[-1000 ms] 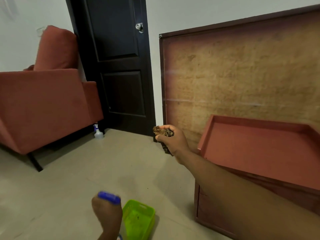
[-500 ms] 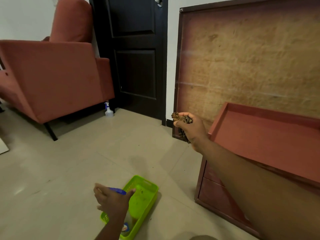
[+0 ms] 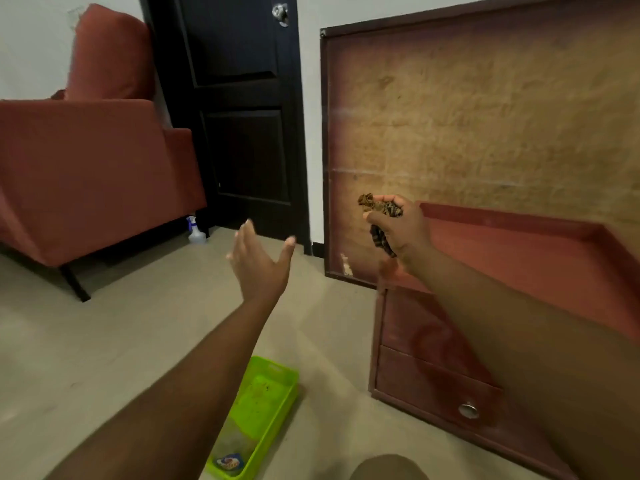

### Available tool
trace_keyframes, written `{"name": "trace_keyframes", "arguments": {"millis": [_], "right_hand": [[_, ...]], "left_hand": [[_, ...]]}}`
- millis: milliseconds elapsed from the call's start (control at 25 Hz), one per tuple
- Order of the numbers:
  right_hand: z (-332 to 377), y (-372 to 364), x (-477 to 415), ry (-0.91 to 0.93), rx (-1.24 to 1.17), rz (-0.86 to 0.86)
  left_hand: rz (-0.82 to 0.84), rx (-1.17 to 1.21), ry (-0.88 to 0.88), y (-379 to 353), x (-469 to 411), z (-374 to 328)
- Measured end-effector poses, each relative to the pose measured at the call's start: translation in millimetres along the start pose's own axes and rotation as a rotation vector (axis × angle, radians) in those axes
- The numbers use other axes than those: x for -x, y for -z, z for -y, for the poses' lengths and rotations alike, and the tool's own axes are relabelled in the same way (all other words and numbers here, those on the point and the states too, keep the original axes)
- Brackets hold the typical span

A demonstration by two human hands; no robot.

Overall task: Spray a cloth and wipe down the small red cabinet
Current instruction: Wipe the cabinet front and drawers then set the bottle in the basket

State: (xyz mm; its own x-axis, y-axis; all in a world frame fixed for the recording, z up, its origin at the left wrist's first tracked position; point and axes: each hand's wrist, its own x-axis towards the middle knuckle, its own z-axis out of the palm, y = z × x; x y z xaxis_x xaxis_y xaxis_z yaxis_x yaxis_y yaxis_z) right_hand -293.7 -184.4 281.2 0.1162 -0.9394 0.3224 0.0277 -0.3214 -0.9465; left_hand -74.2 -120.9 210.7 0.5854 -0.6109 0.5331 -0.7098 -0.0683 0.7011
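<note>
My right hand (image 3: pixel 401 230) is closed around a crumpled brown patterned cloth (image 3: pixel 375 207), held in the air just left of the small red cabinet's top. The small red cabinet (image 3: pixel 519 258) stands at the right, with a raised rim around its top and a drawer with a round metal knob (image 3: pixel 468 410) low on its front. My left hand (image 3: pixel 258 263) is raised over the floor with fingers spread and nothing in it. A spray bottle (image 3: pixel 232 448) lies in the green plastic basket (image 3: pixel 277 407) on the floor below my left arm.
A large board with a dark red frame (image 3: pixel 485 126) leans on the wall behind the cabinet. A dark door (image 3: pixel 239 109) is at the back, a red armchair (image 3: pixel 86 174) at the left, and a second small spray bottle (image 3: pixel 195 232) by the chair's foot.
My left hand lowered the spray bottle into the green basket, let go of it and rose open over the floor. My right hand kept hold of the cloth.
</note>
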Motion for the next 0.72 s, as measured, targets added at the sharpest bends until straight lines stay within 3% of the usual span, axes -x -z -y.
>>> {"name": "trace_keyframes", "arguments": {"millis": [200,360,480,560,640,720], "right_hand": [[21.3,143.2,3.0,0.016,0.087,-0.295],[30.1,238.9,28.1,0.032,0.154,-0.523],[17.3,256.6,42.1,0.045,0.183,-0.561],[-7.2,243.5,56.9,0.033,0.139,-0.539],[-49.4,221.3,79.0,-0.04,-0.002,-0.535],[-94.7,192.4,112.2,-0.245,-0.275,-0.615]], "left_hand": [[0.207,0.135,-0.371,-66.5,-4.9,-136.7],[0.373,0.098,-0.51,-116.2,12.8,-186.9],[0.406,0.047,-0.489,-145.8,13.0,-187.6],[0.494,-0.113,-0.4,-168.3,2.5,-162.6],[0.696,-0.266,-0.245,-191.4,-2.3,-129.7],[0.808,-0.28,-0.146,-207.7,-3.0,-112.0]]}}
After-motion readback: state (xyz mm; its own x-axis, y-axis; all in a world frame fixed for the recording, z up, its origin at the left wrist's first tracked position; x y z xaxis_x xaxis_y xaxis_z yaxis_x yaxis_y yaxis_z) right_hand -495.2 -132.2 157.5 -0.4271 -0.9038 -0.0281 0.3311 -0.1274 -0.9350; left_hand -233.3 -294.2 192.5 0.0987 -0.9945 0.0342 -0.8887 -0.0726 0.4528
